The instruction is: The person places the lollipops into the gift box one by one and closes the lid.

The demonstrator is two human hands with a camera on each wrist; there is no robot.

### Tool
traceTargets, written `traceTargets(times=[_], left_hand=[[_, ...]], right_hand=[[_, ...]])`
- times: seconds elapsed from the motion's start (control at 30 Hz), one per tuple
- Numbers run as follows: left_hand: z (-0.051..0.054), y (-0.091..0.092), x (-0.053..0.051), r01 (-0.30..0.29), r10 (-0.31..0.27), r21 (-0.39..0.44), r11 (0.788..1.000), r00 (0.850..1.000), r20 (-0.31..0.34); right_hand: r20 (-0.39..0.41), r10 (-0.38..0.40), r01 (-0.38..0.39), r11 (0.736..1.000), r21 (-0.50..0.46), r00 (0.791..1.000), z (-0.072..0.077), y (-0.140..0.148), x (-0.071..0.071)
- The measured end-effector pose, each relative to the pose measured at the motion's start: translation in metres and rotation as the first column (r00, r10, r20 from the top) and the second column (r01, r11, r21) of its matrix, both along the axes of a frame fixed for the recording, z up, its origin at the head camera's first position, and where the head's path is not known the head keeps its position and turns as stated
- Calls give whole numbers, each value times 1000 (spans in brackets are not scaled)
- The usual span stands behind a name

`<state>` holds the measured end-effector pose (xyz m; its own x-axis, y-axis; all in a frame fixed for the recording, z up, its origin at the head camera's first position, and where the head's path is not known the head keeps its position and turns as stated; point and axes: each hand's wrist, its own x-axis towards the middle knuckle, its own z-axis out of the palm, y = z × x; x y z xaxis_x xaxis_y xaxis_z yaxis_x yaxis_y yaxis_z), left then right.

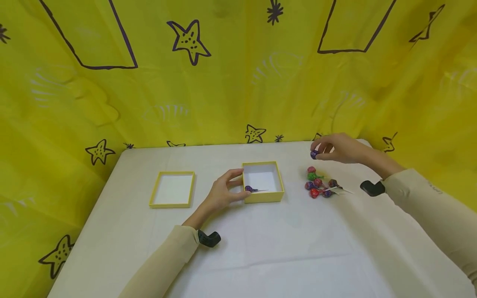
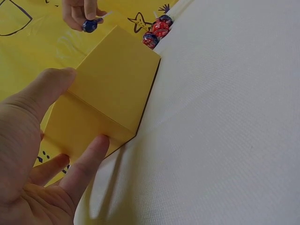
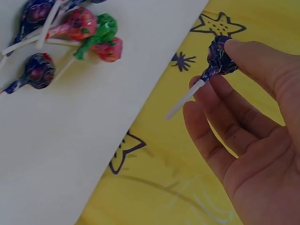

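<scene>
Head view: white counter (image 1: 279,256), yellow box (image 1: 264,198), pile of lollipops (image 1: 317,185)

The box stands open on the counter; its lid (image 1: 173,188) lies at nine o'clock from it. The right hand (image 1: 340,149), raised at two o'clock, pinches a purple lollipop (image 3: 218,56). The left hand (image 1: 221,190), fingers spread wide, touches the box's nine-o'clock side. The pile lies at three; another lollipop (image 1: 248,189) rests inside the box at eight.
</scene>
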<state>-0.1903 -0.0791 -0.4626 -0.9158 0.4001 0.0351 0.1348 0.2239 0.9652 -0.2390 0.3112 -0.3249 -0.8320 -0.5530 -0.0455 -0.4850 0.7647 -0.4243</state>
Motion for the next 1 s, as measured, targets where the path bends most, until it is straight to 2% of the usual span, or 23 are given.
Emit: traceTargets(times=[0.43,0.73,1.0], left_hand=[[-2,0,0,1,-1,15,1000,1000,-11],[-2,0,0,1,-1,5,1000,1000,-13],[-1,0,0,4,-4,7,1000,1000,-10]], right_hand=[[24,28,-27,999,-39,999,10,-33,-10],[3,70,-69,993,-91,998,4,-64,-17],[35,113,-107,985,-137,993,-4,-92,-22]])
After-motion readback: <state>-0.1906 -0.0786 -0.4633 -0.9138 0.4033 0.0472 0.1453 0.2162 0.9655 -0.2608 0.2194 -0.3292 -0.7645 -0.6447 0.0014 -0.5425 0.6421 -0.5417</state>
